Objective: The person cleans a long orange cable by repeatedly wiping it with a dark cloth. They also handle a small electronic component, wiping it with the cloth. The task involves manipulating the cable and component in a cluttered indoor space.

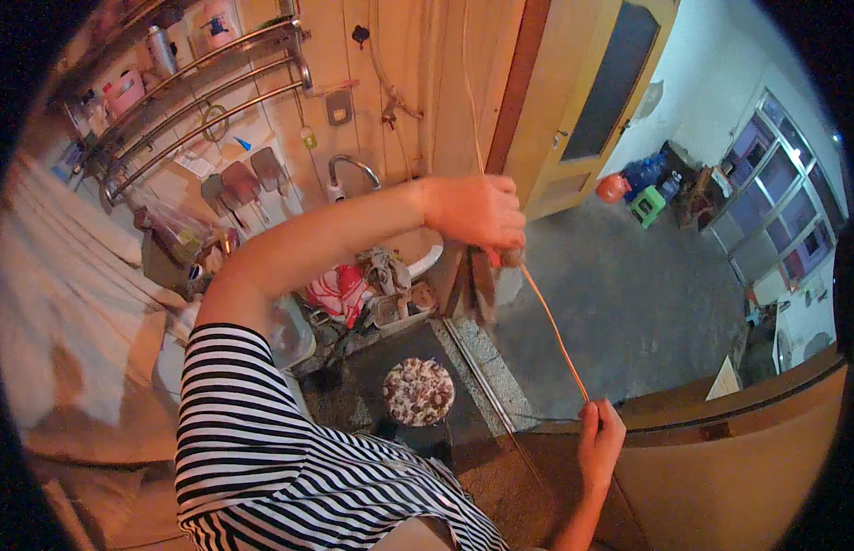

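A thin orange cord runs at a slant between my two hands, standing out against the dark floor. My left hand is closed around its upper part, with the arm stretched across the view. Above that hand the cord continues up past the wooden door frame. Under the left fingers is a small reddish and brown shape, too blurred to name. Lower and to the right, my right hand pinches the cord between thumb and fingers. Any cord beyond the right hand is hidden.
A round stool top with a mottled pattern stands below. Left of centre are a sink, a faucet and a metal rack. An open wooden door leads to a room with a green plastic stool. A brown panel borders the right.
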{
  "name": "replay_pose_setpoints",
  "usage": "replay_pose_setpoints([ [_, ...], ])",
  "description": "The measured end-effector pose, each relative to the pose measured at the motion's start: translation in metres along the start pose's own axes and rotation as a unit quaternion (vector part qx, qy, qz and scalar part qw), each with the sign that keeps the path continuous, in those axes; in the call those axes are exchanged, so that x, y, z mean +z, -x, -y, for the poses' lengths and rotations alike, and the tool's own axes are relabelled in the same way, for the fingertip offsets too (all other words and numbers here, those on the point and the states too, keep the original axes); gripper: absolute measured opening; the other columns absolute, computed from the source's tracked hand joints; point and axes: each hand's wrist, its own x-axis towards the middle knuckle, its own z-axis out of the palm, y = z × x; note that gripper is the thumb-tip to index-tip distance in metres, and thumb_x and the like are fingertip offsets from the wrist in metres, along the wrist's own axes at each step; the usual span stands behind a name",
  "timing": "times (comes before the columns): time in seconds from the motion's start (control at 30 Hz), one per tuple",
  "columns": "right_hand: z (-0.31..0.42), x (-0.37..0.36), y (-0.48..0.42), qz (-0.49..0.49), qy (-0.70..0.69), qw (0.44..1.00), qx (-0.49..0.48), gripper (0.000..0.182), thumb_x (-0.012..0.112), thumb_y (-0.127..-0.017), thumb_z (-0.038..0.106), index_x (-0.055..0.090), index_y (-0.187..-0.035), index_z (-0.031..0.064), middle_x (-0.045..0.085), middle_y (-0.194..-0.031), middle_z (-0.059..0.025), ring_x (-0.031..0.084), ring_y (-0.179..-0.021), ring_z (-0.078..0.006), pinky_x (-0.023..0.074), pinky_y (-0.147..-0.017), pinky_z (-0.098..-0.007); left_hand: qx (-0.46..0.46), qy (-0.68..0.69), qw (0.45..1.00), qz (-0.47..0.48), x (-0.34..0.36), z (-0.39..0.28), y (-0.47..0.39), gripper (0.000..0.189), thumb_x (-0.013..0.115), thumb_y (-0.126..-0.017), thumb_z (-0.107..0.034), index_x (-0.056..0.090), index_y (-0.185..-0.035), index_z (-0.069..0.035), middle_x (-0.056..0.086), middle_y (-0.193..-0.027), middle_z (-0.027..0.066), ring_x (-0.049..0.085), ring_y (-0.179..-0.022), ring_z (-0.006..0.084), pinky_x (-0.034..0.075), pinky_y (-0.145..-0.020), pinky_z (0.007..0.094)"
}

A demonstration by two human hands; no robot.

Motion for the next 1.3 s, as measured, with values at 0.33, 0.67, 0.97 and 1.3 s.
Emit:
replay_pose_setpoints([
  [0.33, -0.046, -0.029, 0.021, -0.028, -0.05, 0.998, 0.039, 0.031, 0.049, -0.1, 0.015, 0.045, -0.074, 0.0001, 0.039, -0.064, -0.003, 0.037, -0.061, -0.012, 0.0323, -0.055, -0.0298, -0.01, -0.217, 0.976, -0.006, -0.121, 0.165, 0.031, 0.028, 0.063, -0.085, -0.019, 0.056, -0.111, -0.011, 0.06, -0.097, 0.0049, 0.061, -0.095, 0.0241, 0.046, -0.089, 0.0408],
  [0.67, -0.067, -0.027, 0.038, -0.097, -0.019, 0.994, 0.041, 0.029, 0.05, -0.1, 0.017, 0.05, -0.075, 0.0002, 0.044, -0.066, -0.0047, 0.042, -0.061, -0.0137, 0.0348, -0.055, -0.0318, -0.076, -0.321, 0.944, -0.021, -0.201, 0.254, 0.042, 0.015, 0.056, -0.087, -0.004, 0.062, -0.101, -0.004, 0.064, -0.104, 0.0112, 0.061, -0.097, 0.0297, 0.051, -0.087, 0.0391],
  [0.97, -0.059, -0.032, 0.04, -0.044, -0.037, 0.996, 0.073, 0.028, 0.051, -0.099, 0.017, 0.049, -0.077, 0.0007, 0.041, -0.066, -0.0047, 0.042, -0.064, -0.0146, 0.0346, -0.057, -0.032, -0.2, -0.357, 0.912, 0.016, -0.206, 0.279, 0.034, 0.022, 0.055, -0.087, -0.008, 0.065, -0.106, -0.006, 0.063, -0.113, 0.0102, 0.059, -0.11, 0.0274, 0.051, -0.089, 0.0357],
  [1.3, -0.067, -0.012, 0.037, -0.076, -0.094, 0.992, 0.027, 0.02, 0.057, -0.095, 0.013, 0.051, -0.08, 0.0007, 0.046, -0.068, -0.0042, 0.044, -0.066, -0.0128, 0.0371, -0.06, -0.0305, -0.112, -0.391, 0.913, -0.001, -0.136, 0.217, -0.015, 0.012, 0.061, -0.082, -0.021, 0.069, -0.09, -0.017, 0.067, -0.099, 0.003, 0.064, -0.101, 0.0225, 0.051, -0.087, 0.0412],
])
